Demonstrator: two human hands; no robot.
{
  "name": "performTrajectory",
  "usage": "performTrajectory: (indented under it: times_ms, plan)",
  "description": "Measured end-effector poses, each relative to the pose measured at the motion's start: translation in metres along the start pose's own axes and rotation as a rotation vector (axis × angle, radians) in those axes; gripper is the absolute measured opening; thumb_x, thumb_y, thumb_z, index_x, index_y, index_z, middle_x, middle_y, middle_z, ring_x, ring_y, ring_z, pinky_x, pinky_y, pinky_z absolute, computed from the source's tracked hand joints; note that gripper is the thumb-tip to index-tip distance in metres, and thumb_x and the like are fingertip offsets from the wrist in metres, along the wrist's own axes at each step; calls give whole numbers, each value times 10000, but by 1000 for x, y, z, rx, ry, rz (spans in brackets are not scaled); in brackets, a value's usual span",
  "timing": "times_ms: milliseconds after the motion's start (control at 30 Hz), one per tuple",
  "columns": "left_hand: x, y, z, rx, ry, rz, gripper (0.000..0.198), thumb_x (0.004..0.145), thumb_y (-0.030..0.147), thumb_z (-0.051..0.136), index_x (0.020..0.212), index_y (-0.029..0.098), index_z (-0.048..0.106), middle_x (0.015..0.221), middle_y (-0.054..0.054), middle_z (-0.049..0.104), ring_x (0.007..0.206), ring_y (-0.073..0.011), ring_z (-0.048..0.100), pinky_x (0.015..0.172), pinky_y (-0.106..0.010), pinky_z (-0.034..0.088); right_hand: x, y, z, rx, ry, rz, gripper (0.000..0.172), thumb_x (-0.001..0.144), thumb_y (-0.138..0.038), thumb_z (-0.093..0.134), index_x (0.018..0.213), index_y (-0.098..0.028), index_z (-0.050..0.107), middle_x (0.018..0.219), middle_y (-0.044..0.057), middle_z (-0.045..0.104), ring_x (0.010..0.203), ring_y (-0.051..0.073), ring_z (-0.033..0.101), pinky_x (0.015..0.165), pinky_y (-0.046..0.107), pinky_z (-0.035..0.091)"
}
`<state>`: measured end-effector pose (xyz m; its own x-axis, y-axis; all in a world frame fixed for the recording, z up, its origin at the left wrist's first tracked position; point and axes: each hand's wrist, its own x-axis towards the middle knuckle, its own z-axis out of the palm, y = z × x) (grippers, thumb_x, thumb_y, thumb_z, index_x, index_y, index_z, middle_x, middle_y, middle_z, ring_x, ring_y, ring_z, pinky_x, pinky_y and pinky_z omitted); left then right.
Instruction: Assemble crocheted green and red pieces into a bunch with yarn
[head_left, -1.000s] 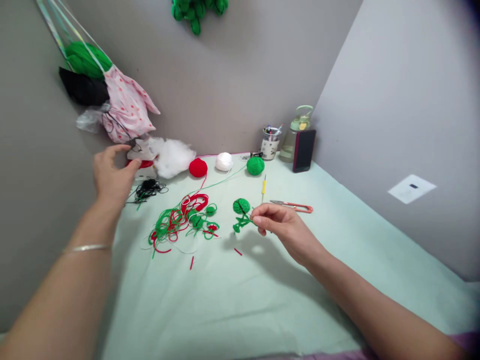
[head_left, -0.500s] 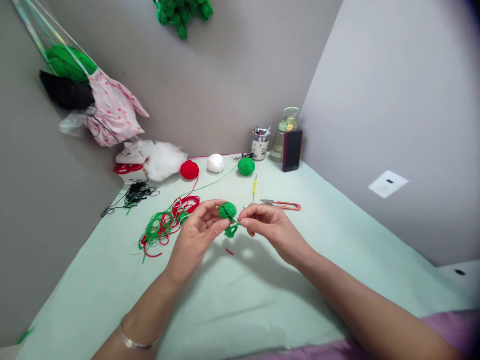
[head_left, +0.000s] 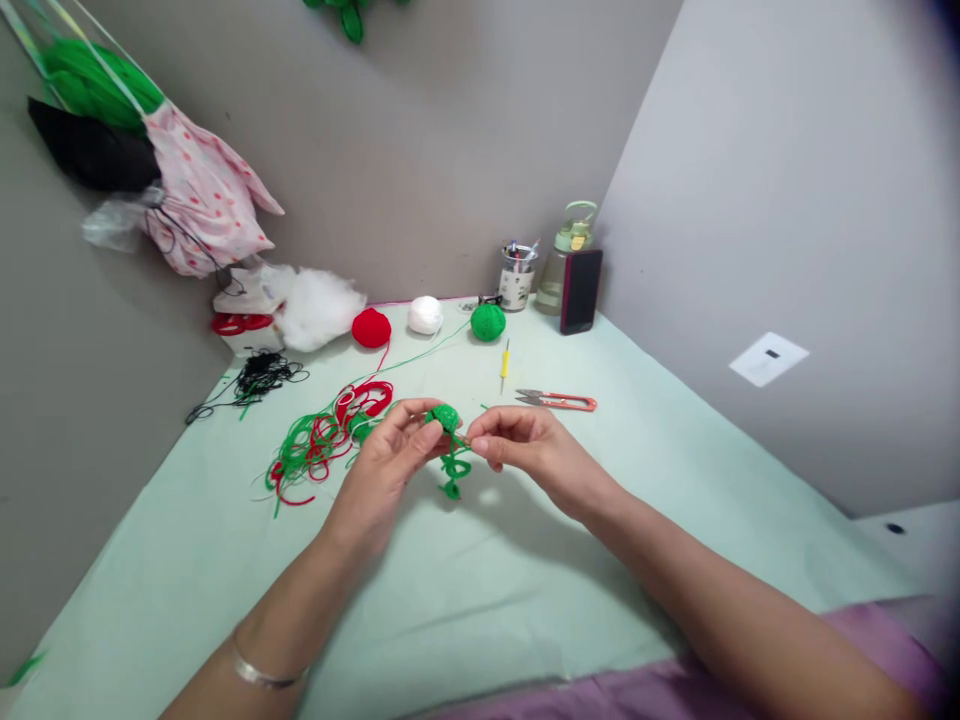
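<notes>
A small green crocheted piece (head_left: 447, 418) with dangling green strands (head_left: 452, 474) hangs between both hands above the pale green table (head_left: 525, 560). My left hand (head_left: 382, 470) pinches its rounded top with thumb and fingers. My right hand (head_left: 525, 455) pinches the piece's right side, fingers closed together; whether it also holds a needle is too small to tell. A tangle of green and red yarn (head_left: 326, 440) lies just left of my left hand.
Orange snips (head_left: 559, 401) and a yellow-handled hook (head_left: 505, 364) lie beyond my hands. Red (head_left: 371, 328), white (head_left: 425, 315) and green (head_left: 488, 322) yarn balls, white stuffing (head_left: 319, 306), black thread (head_left: 259, 372), a pen cup (head_left: 516, 282), bottle (head_left: 559, 265) and phone (head_left: 580, 291) line the back wall.
My left hand came back from the far left corner to the green piece and took hold of it. The piece now sits slightly lower between both hands.
</notes>
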<state>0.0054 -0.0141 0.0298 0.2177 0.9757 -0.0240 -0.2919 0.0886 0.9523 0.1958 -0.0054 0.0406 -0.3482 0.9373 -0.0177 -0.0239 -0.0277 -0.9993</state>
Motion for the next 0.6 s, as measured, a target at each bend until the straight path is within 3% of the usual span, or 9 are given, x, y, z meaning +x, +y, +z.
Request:
performTrajectory:
  times_ms: [200, 367, 600]
  plan:
    - [3, -3, -1, 32, 37, -12, 272, 809, 403, 741, 989, 220, 653, 868, 2, 644, 787, -135, 619, 767, -265, 473, 1, 4, -1, 90, -40, 64, 184, 727, -294, 775, 870, -179, 776, 796, 14, 686, 648, 100, 483, 644, 257, 409]
    - [1, -1, -1, 44, 45, -26, 257, 806, 376, 749, 984, 224, 642, 829, 28, 588, 624, -76, 539, 590, -210, 402, 1, 6, -1, 82, -40, 60, 148, 766, -305, 757, 845, -181, 766, 786, 3, 667, 661, 95, 494, 658, 247, 416]
    - [2, 3, 1, 11, 70, -17, 258, 805, 354, 749, 976, 209, 622, 816, 39, 552, 568, -48, 480, 558, -194, 367, 4, 8, -2, -25, 11, -5, 250, 904, -389, 607, 885, -181, 745, 952, 40, 693, 873, 141, 580, 790, 267, 440]
